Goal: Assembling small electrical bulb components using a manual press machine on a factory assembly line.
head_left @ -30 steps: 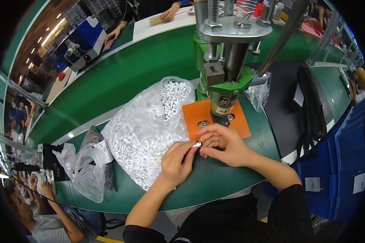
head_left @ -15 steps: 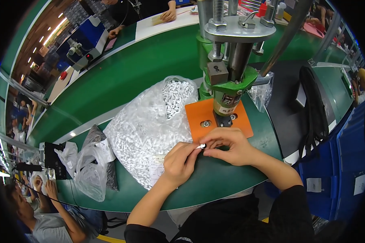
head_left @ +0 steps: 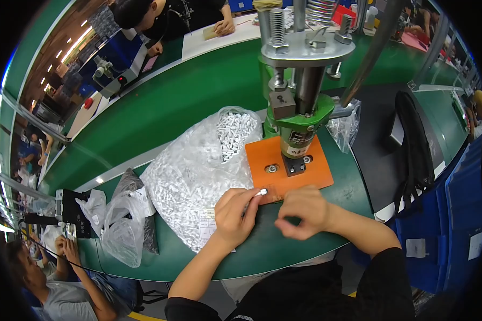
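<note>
Between the thumb and index finger of my left hand point(head_left: 234, 216) is a small white plastic cylinder point(head_left: 262, 192), its tip sticking out to the right. My right hand point(head_left: 305, 211) is apart from it, to the right, with curled fingers smeared by motion. Whether that hand holds anything is hidden. Just beyond both hands lies the orange base plate point(head_left: 260, 155) of a green press point(head_left: 297, 134), with a dark metal block point(head_left: 294, 167) bolted on it. Left of the plate, a large clear bag point(head_left: 182, 171) holds many small white pieces point(head_left: 233, 131).
Smaller plastic bags point(head_left: 124, 235) lie on the green table point(head_left: 182, 266) at the left. A black mat point(head_left: 375, 144) with a black strap-like bundle point(head_left: 418, 144) lies right. Blue bins point(head_left: 420, 230) stand beyond the table's right edge. Co-workers sit across and at left.
My right hand has drawn away from the white cylinder, to the right and slightly down. The dark tip seen at the cylinder's end is no longer visible there. My left hand stays nearly still.
</note>
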A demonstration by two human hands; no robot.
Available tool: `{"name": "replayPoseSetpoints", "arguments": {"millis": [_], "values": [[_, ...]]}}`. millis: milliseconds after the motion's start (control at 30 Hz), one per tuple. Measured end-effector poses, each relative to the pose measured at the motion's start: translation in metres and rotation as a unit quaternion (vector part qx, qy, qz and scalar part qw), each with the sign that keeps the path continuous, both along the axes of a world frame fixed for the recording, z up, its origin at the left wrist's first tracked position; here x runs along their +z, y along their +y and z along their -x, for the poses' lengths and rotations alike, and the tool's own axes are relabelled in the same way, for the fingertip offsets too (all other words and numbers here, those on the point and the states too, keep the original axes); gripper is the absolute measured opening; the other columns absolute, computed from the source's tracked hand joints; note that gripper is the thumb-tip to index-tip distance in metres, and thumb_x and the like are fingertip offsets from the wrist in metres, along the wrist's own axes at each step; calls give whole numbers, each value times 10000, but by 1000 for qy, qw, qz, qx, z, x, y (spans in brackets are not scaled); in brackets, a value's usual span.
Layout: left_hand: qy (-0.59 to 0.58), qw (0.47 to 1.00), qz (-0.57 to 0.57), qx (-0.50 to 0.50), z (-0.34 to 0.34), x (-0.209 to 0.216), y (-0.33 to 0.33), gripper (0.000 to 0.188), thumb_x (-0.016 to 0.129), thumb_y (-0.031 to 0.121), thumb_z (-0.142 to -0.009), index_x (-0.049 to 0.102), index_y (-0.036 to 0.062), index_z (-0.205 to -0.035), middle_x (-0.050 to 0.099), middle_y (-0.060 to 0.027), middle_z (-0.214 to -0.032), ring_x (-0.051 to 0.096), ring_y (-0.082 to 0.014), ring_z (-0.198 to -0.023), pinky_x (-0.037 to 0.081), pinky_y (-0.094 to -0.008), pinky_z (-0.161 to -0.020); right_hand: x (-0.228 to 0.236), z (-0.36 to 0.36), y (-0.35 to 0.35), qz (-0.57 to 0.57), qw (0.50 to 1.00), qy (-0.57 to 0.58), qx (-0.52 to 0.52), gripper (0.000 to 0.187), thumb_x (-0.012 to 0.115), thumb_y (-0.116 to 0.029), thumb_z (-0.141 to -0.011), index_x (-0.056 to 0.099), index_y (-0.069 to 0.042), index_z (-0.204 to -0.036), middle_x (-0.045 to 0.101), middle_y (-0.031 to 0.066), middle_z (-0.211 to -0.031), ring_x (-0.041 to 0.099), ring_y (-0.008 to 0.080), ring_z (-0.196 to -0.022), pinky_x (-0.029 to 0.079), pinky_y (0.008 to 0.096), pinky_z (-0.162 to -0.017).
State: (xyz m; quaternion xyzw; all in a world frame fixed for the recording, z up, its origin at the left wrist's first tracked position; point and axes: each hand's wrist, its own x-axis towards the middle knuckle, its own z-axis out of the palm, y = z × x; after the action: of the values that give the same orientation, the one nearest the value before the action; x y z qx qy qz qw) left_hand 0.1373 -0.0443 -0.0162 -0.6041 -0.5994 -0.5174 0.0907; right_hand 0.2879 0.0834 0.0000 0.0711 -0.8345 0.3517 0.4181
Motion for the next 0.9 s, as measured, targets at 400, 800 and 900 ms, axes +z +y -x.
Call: {"name": "replayPoseSetpoints", "arguments": {"millis": [400,800,900], "values": [[11,996,89,24,-4,11,54,115,697,36,-788,682,-4,-896,630,-129,-756,603,-262,-712,484,-350,-605,-29,3,-25,-92,954,-223,176,297,619,-303,-873,570,-52,-723,571,88,-655,615,283,-632,476,391,-521],[114,991,59,24,-4,10,68,104,708,34,-761,668,-2,-850,628,-118,-719,609,-262,-696,489,-356,-581,-33,5,-27,-95,950,-252,156,268,579,-291,-902,575,-52,-782,586,87,-680,632,292,-658,506,402,-558],[125,990,57,22,-2,12,69,117,714,5,-746,659,-18,-846,640,-133,-721,615,-274,-688,494,-360,-574,-35,7,-26,-98,949,-260,151,259,580,-282,-902,575,-54,-780,598,89,-692,634,293,-665,509,401,-565]]}}
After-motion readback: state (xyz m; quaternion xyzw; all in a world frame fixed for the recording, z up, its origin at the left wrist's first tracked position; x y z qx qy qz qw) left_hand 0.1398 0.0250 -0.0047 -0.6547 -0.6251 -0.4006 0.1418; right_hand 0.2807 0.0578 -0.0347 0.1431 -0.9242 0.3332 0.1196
